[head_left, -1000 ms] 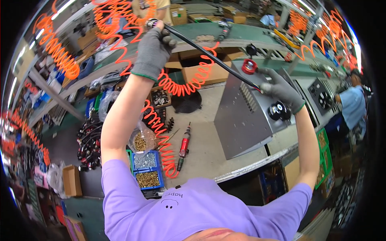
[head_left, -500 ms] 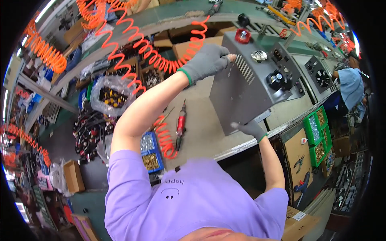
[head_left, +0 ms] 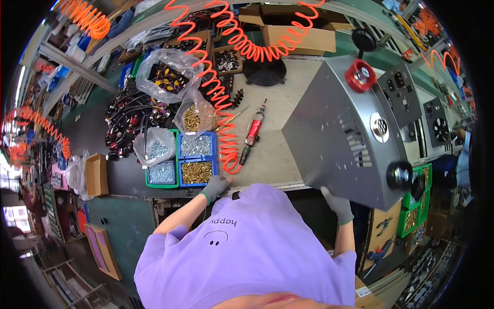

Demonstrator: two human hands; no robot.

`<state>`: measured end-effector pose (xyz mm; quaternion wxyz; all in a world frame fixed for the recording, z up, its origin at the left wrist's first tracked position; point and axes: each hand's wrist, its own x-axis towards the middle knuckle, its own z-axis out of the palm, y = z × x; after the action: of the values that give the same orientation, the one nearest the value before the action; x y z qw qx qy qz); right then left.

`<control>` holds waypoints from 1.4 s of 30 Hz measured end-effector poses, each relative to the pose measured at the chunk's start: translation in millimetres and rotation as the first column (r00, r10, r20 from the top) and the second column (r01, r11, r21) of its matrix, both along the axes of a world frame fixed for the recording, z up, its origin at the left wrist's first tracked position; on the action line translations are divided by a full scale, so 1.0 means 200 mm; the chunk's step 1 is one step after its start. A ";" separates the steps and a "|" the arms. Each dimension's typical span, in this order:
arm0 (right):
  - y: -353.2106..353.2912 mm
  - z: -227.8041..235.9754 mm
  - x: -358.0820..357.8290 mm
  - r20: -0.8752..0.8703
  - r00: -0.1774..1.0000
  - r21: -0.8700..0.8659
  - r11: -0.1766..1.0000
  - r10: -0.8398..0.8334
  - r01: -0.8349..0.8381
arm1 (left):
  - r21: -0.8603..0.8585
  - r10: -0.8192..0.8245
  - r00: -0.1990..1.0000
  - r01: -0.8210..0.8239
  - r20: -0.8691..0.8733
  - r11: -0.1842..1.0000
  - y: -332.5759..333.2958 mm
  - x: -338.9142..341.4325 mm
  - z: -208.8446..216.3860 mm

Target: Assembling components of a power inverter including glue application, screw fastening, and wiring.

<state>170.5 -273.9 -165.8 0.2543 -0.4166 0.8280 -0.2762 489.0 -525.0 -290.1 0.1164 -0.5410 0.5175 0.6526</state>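
Note:
A grey sheet-metal case [head_left: 334, 134] with slots, a red-collared part [head_left: 360, 75], a silver oval socket [head_left: 380, 127] and a black round knob [head_left: 399, 175] stands tilted on the right of the bench. My right hand [head_left: 339, 205], in a grey glove, grips its lower front edge, fingers partly hidden. My left hand [head_left: 216, 188], also gloved, is low at the bench's front edge, beside the blue bin [head_left: 180, 174] of brass screws; its fingers are unclear. A red power screwdriver [head_left: 253, 132] lies between the bins and the case, its orange coiled hose [head_left: 229, 149] alongside.
Left of the screwdriver are a green bin [head_left: 178, 154] of silver screws, plastic bags [head_left: 167, 77] of parts and a heap of black cables [head_left: 128, 123]. A black fan grille [head_left: 264, 73] and an open carton [head_left: 301, 40] stand behind. Green bins [head_left: 410, 216] are at far right.
My left hand has left the case's upper corner and come down beside the blue bin. The case now appears larger and more tilted, its front turned toward me. My right hand stays at its lower edge.

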 end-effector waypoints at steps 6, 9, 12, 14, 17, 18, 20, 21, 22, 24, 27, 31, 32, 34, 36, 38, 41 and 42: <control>0.24 -0.26 0.13 0.004 0.995 0.464 0.882 0.095 -0.086 | -0.463 0.160 0.973 -0.220 -0.166 0.859 0.05 -0.04 -0.19; 0.14 -0.38 0.24 0.288 0.944 0.169 0.961 0.164 -0.218 | -0.683 0.044 0.983 -0.155 -0.177 0.714 -0.01 -0.08 -0.21; -0.14 -0.37 0.34 0.187 0.950 0.035 0.965 0.249 -0.259 | -0.817 -0.127 0.976 -0.072 -0.175 0.572 -0.14 -0.15 0.02; -0.33 -0.41 0.39 0.170 0.945 -0.106 0.959 0.279 -0.264 | -0.849 -0.150 0.946 -0.179 -0.287 0.497 -0.18 -0.22 0.18; -0.62 -0.49 0.40 0.031 0.978 -0.005 0.979 0.205 -0.205 | -0.847 -0.321 0.899 -0.095 -0.299 0.523 -0.23 -0.32 0.46; -0.70 -0.53 0.41 -0.213 0.963 -0.081 0.979 0.164 -0.185 | -0.842 -0.363 0.866 -0.112 -0.343 0.528 -0.23 -0.37 0.55; -0.84 -0.60 0.41 -0.442 0.892 -0.161 0.969 0.098 -0.186 | -0.838 -0.403 0.830 -0.132 -0.385 0.530 -0.21 -0.46 0.69; -0.90 -0.62 0.42 -0.447 0.893 -0.234 0.958 0.044 -0.164 | -0.813 -0.414 0.803 -0.142 -0.428 0.565 -0.19 -0.49 0.76; -0.96 -0.64 0.41 -0.446 0.895 -0.309 0.940 -0.008 -0.146 | -0.788 -0.420 0.778 -0.151 -0.467 0.597 -0.17 -0.51 0.81; -1.03 -0.86 0.34 -0.319 0.948 -0.377 0.918 -0.005 -0.122 | -0.740 -0.431 0.737 -0.137 -0.520 0.659 -0.13 -0.55 0.90; -1.03 -0.78 0.38 -0.144 0.987 -0.468 0.873 0.074 -0.134 | -0.698 -0.433 0.728 -0.087 -0.532 0.711 -0.10 -0.50 0.92; -1.02 -0.71 0.34 -0.133 0.986 -0.498 0.853 0.101 -0.155 | -0.470 -0.233 0.703 -0.163 -0.672 0.867 -0.06 -0.38 0.71; -1.04 -0.72 0.31 0.019 0.996 -0.482 0.874 0.083 -0.064 | -0.545 -0.263 0.790 -0.105 -0.554 0.832 -0.06 -0.32 0.59; -1.07 -0.62 0.28 0.212 0.970 -0.475 0.880 0.122 -0.007 | -0.487 -0.424 0.855 0.245 -0.299 0.838 -0.08 -0.24 0.36; -1.09 -0.55 0.25 0.220 0.969 -0.483 0.876 0.114 0.006 | -0.566 -0.594 0.779 0.401 -0.204 0.720 -0.04 -0.22 0.17; -1.09 -0.53 0.26 0.181 0.979 -0.470 0.883 0.089 0.007 | -0.626 -0.732 0.675 0.531 -0.095 0.572 -0.01 -0.23 0.12; -1.09 -0.57 0.27 0.049 0.989 -0.447 0.889 0.140 -0.104 | -0.310 -0.775 0.592 0.711 -0.221 0.632 0.02 -0.28 0.08; -1.09 -0.58 0.27 0.048 0.989 -0.446 0.889 0.138 -0.103 | -0.250 -0.725 0.629 0.682 -0.281 0.687 0.03 -0.30 0.07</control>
<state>225.0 -491.1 -281.6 0.2019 -0.5028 0.7055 -0.4568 429.9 -519.5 -276.5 0.2333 -0.1732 0.7376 0.6095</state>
